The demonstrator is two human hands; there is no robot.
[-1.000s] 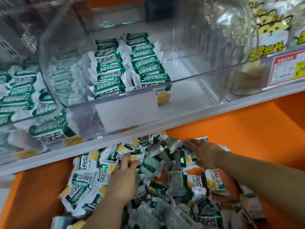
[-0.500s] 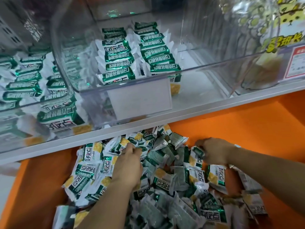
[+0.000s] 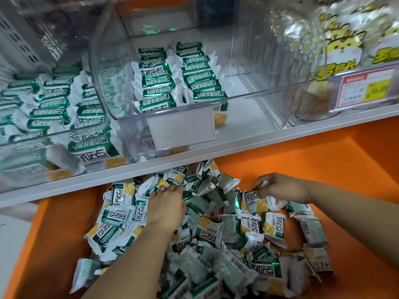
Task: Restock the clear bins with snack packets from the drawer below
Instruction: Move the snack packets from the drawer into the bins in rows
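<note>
- Orange drawer (image 3: 280, 165) heaped with packets (image 3: 207, 229), below half-filled bin (image 3: 259, 94).
- Right hand (image 3: 282, 187) pinching one packet (image 3: 257, 200); left hand (image 3: 166, 203) flat on packets, fingers straight.
- Gathering step; next, lifting a handful up into bin.

right hand (image 3: 280, 187) pinching packet (image 3: 258, 202), orange drawer (image 3: 291, 156)

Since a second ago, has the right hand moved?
Yes. The right hand drew back slightly rightward from the packet pile under the shelf edge, and its fingers, flat before, now pinch a packet.
</note>
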